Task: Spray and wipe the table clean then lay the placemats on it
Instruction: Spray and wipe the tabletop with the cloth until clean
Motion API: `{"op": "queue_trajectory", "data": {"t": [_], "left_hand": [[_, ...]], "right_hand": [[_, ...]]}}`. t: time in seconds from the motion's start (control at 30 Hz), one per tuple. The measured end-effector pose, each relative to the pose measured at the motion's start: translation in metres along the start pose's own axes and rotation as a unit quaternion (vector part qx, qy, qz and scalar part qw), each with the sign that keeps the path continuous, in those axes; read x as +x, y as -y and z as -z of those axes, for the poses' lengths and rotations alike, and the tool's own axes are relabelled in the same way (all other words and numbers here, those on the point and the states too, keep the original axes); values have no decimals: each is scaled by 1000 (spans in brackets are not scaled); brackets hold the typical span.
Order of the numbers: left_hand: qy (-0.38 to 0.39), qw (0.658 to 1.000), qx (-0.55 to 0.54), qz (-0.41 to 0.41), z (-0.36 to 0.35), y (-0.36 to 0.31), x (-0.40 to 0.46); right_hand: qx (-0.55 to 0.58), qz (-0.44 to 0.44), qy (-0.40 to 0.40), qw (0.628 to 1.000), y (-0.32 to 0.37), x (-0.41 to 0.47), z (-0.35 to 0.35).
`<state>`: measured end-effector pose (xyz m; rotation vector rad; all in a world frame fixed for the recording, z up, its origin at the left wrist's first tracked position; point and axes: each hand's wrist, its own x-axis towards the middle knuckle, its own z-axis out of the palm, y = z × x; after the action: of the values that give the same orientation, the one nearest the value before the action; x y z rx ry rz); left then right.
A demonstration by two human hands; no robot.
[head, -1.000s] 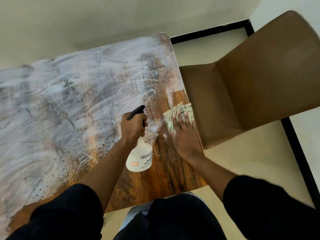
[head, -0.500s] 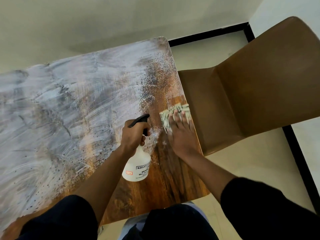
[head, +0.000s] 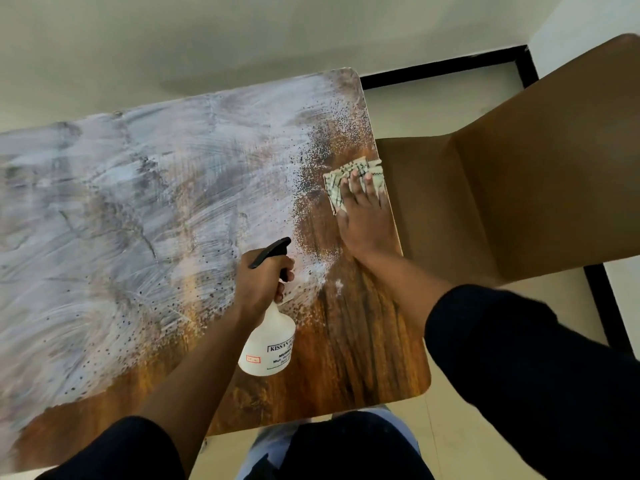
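While gripped by left hand [head: 260, 278] — white spray bottle [head: 268, 348], contents unseen.

This looks like a dining corner in a home. There's a wood-grain counter [head: 363, 341] with rounded corners, much of its top smeared with whitish streaks and dotted with spray droplets. Drawn up close at its right edge sits a plain brown moulded chair [head: 519, 185], seat facing the counter. Underfoot, pale cream floor tiles [head: 450, 445] framed by a black border strip [head: 446, 69]. Behind, a bare off-white wall [head: 207, 39], no fittings showing. A white spray bottle [head: 268, 344] with a black trigger and a checked cloth [head: 337, 188] are out on the counter: ordinary household cleaning gear, nothing industrial.
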<state>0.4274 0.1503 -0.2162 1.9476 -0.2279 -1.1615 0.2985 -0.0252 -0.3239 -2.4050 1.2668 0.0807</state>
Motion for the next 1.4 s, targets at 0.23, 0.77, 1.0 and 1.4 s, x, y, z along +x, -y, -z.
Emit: {"op": "queue_trajectory", "data": {"t": [0.23, 0.77, 1.0, 1.4], "left_hand": [[-10, 1000, -7, 5, 2, 15, -15], [4, 1000, -11, -2, 21, 32, -30], [14, 999, -4, -42, 42, 30, -34], [65, 996, 41, -48, 73, 24, -25]], "right_hand": [[20, 50, 12, 998, 20, -153, -38], [-12, 15, 39, 999, 42, -33, -5], [-6, -2, 25, 1000, 53, -41, -9], [2, -36, 27, 999, 70, -222, -70]]}}
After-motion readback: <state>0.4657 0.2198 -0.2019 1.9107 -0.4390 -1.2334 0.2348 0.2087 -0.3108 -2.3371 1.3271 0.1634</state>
